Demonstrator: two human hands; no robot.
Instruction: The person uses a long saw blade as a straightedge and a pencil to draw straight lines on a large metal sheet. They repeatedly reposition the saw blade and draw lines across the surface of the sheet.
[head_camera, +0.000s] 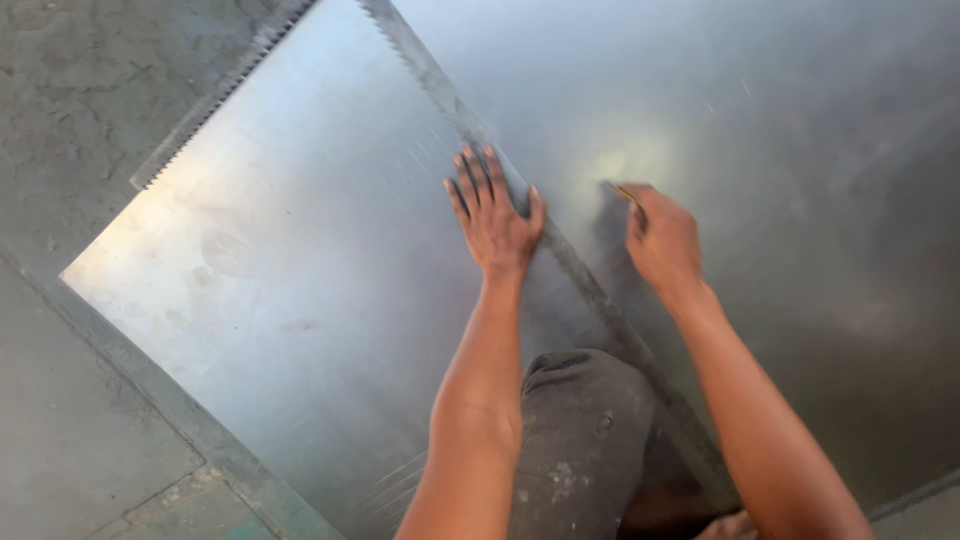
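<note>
My left hand (492, 215) lies flat, fingers spread, pressing a long toothed metal strip (560, 250) onto the metal sheet (300, 260) on the concrete floor (70, 100). My right hand (662, 238) pinches a yellow pencil (623, 193), tip on the sheet just right of the strip.

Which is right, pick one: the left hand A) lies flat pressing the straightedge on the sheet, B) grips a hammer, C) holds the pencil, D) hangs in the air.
A: the left hand lies spread on the straightedge over the metal sheet, while the right hand holds the pencil.
</note>
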